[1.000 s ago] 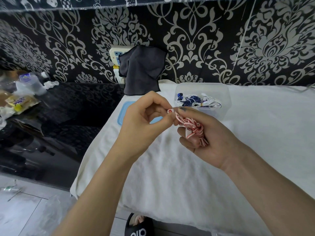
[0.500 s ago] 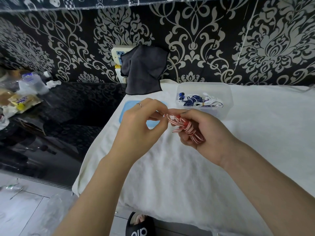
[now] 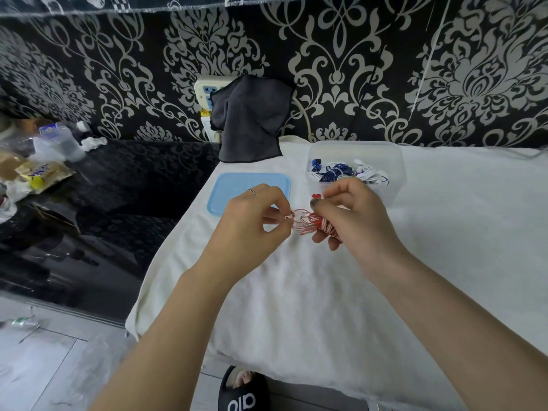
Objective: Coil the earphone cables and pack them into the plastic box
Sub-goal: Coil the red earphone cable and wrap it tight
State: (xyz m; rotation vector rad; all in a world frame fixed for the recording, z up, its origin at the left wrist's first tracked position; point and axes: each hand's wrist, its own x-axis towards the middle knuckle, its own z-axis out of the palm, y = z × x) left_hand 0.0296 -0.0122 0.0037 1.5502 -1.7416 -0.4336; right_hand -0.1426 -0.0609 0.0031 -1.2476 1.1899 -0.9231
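A red and white earphone cable (image 3: 308, 223) is coiled into a small bundle held above the white cloth. My right hand (image 3: 353, 215) grips the bundle between thumb and curled fingers. My left hand (image 3: 252, 221) pinches the cable's loose end just left of the coil. Behind them stands the clear plastic box (image 3: 394, 161), open, with blue and white earphone cables (image 3: 347, 173) lying inside. Its blue lid (image 3: 234, 188) lies flat to the left of the box.
A white cloth (image 3: 326, 292) covers the table. A dark cloth (image 3: 252, 120) hangs over a wall socket at the back. A black glossy table (image 3: 103, 203) with bottles and packets stands left. A slipper (image 3: 243, 393) shows at the bottom.
Both hands have moved a little away from me toward the box. The left hand has pulled the cable end out leftward, so loose loops now show between the hands.
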